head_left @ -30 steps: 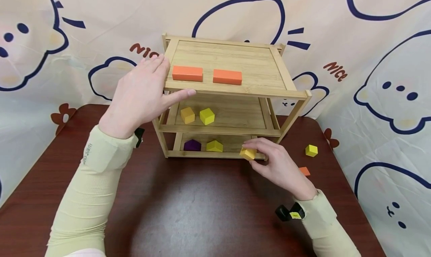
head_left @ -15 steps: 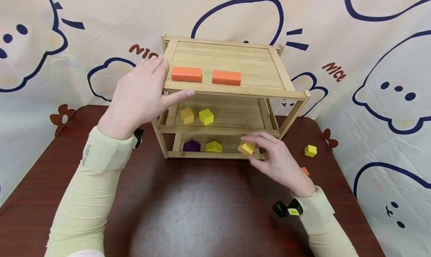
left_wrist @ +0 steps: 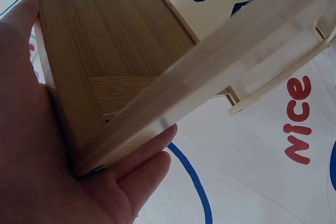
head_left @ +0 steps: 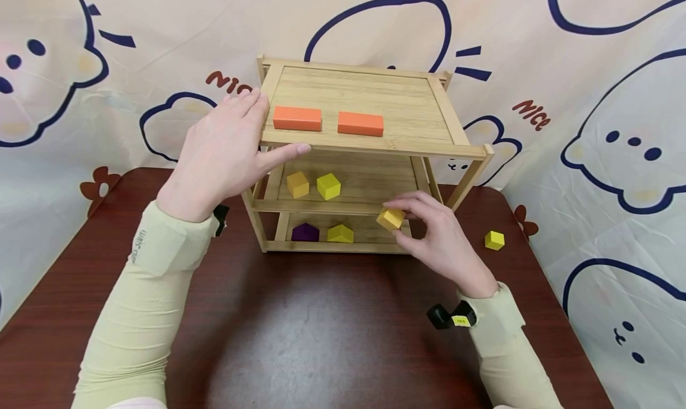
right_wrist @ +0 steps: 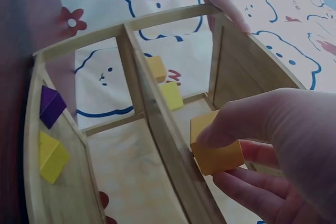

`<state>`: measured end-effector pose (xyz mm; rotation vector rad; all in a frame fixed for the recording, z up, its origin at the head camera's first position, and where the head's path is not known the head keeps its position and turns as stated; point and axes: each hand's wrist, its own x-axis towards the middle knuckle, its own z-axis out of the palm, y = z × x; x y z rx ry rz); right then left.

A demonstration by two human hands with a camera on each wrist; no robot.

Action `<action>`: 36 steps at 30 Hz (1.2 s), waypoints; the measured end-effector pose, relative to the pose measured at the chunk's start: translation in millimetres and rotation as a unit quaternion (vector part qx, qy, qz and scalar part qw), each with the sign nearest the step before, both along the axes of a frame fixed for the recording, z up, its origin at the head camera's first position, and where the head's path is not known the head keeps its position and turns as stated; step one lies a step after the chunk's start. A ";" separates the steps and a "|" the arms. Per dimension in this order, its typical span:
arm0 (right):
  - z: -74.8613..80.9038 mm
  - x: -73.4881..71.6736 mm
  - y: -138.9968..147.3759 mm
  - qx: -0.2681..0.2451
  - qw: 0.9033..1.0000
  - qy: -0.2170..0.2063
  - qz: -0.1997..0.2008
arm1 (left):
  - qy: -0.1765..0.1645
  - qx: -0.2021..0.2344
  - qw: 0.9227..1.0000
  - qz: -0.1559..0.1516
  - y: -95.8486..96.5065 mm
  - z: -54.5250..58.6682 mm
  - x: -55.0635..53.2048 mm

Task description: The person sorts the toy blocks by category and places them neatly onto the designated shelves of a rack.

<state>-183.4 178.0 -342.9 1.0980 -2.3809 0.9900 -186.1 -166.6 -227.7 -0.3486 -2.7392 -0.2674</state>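
Head view, left hand: the left hand (head_left: 220, 144), in the left half of the frame, is spread wide, fingers straight and thumb stretched out, and is rested against the left corner of a wooden shelf (head_left: 370, 148); in the left wrist view that corner is seen between thumb and fingers.
Top board, upper centre: a left orange bar (head_left: 297, 118) and a right orange bar (head_left: 360, 124) are set apart in one row near the front edge.
Middle board, centre: an orange cube (head_left: 298, 184) and a lime cube (head_left: 329, 186) are placed near each other.
Bottom board, below centre: a purple wedge (head_left: 305, 233) and a yellow wedge (head_left: 340, 234) are placed side by side, apart.
Golden cube (head_left: 390, 218), right of centre: it is pinched between thumb and fingers of the right hand (head_left: 436, 236), by the middle board's front edge; whether that edge is touched cannot be told.
Right wrist: a black device (head_left: 452, 315) is worn there, lower right.
Table (head_left: 300, 337), right side: a small yellow cube (head_left: 494, 240) is seen lying near its edge.
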 end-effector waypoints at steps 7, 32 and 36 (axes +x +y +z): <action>7.0 -9.0 -7.8 -0.014 1.000 -0.012 -0.007 | -0.003 0.002 1.000 0.000 -0.2 -0.1 -0.1; 30.3 -49.2 -37.9 0.045 0.996 -0.068 -0.019 | -0.005 -0.001 1.000 0.000 -0.5 0.5 -1.8; 29.8 -52.3 -41.2 0.048 0.996 -0.068 -0.015 | -0.008 -0.001 1.000 0.001 -0.5 0.5 -1.7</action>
